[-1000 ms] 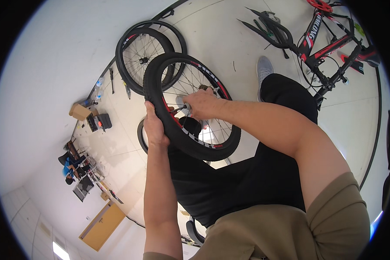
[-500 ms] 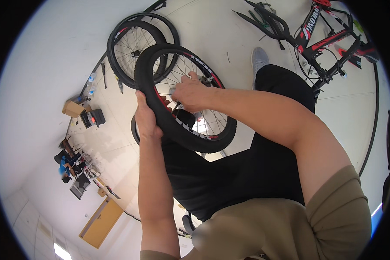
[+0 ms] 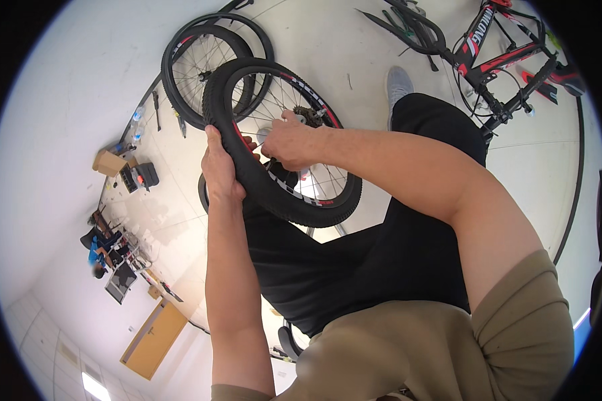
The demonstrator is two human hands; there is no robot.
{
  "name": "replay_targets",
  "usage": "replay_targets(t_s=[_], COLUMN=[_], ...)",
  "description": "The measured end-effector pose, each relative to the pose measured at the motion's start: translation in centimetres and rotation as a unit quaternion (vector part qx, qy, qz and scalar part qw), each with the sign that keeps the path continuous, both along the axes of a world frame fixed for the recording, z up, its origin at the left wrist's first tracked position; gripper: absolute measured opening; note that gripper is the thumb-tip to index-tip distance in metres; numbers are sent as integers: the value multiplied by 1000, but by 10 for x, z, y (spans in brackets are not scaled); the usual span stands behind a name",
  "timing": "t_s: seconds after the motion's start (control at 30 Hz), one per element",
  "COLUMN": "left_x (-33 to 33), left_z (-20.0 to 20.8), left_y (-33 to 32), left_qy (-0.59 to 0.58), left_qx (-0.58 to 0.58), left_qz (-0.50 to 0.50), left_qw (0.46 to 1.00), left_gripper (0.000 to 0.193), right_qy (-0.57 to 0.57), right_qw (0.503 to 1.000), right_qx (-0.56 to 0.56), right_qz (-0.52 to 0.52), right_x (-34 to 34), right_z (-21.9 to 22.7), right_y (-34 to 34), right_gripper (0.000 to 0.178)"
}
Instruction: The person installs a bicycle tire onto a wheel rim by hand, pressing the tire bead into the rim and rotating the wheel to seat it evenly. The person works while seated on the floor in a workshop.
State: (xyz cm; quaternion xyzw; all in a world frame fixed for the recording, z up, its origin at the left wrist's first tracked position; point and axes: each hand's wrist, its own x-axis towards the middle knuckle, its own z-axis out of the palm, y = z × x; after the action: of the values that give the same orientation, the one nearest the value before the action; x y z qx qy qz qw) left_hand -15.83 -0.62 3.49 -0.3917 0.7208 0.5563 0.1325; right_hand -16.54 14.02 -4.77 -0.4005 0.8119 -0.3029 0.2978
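A bicycle wheel with a knobbly black tyre and a black, red and white rim stands tilted above my lap. My left hand grips its tyre at the left side, thumb outside and fingertips showing through the spokes. My right hand reaches over the spokes to the rim's inner left side, its fingers bent together. A small dark piece shows under those fingers, but what they hold is mostly hidden. Behind the wrist, the sprocket cassette sits at the hub.
Another spoked wheel and a thin black tyre lie on the floor ahead. At right is a black and red bicycle frame. An open cardboard box and a dark case stand left. A person sits farther off.
The wheel and both hands have shifted slightly up and left in the picture. More of the cassette now shows past my right hand; both hands keep their places on the wheel.
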Motion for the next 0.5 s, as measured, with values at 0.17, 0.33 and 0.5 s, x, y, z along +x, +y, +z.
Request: replay_targets(t_s=[0.17,0.33,0.5], left_x=[0,-1,6], left_z=[0,2,7], left_y=[1,0,-14], left_qy=[3,33,152], left_qx=[6,17,47], left_qz=[2,-27,-1], left_qw=[1000,999,987], left_gripper=[66,59,57], right_qy=[3,-25,-37], right_qw=[999,999,998], right_qx=[-33,-35,0], right_qz=[14,-12,-58], right_x=[3,7,-3], right_z=[-8,-9,-2], right_y=[-1,-4,-6], right_gripper=[31,29,40])
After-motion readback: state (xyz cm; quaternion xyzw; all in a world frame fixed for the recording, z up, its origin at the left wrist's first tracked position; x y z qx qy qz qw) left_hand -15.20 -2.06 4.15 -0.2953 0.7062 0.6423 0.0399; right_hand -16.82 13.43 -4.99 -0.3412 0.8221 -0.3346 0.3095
